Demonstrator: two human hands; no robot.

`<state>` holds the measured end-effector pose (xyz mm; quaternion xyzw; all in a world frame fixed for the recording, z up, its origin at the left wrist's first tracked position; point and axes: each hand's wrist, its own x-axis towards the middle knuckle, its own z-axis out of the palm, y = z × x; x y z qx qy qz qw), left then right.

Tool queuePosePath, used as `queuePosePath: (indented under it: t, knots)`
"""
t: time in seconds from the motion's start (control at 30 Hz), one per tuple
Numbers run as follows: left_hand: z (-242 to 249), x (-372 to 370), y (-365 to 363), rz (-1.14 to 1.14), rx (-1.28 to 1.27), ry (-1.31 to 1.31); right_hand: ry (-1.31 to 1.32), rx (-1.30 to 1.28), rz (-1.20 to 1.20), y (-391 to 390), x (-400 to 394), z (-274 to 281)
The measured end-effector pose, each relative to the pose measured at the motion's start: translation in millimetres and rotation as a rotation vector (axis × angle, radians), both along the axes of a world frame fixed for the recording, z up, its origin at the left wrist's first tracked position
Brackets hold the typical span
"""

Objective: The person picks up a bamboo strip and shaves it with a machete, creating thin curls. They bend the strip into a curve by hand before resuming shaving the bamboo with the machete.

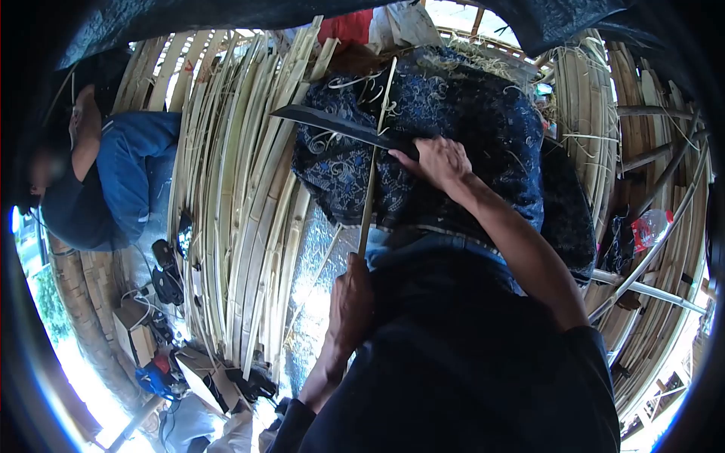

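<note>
Bamboo strip [371, 170], thin, pale, straight, lies over patterned blue cloth [468, 128]. Left hand [351, 306] grip closed on strip's near end. Right hand [438, 162] grip closed on dark curved knife [332, 123], blade crossing strip.

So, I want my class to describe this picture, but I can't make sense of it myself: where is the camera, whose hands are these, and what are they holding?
There is one picture, taken by a camera worn on a person's head, looking down at their own hands; the lens bends the edges round. The right hand has its grip on the handle of a long dark knife, whose blade lies across a thin bamboo strip. The left hand holds the near end of that strip. Both rest over a blue patterned cloth on the person's lap, strewn with pale shavings. Beside them is a big stack of split bamboo slats. At the left a second person in a blue top is nearby, with tools and boxes on the ground.
</note>
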<state>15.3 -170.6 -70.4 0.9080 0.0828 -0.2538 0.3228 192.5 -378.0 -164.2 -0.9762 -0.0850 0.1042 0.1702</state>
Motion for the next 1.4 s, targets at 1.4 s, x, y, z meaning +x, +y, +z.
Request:
queuePosePath:
  t: [1.4]
  knots:
    - [-41, 9, 39, 0.395, -0.888, 0.333, 0.661, 1.439, -0.764, -42, 34, 31]
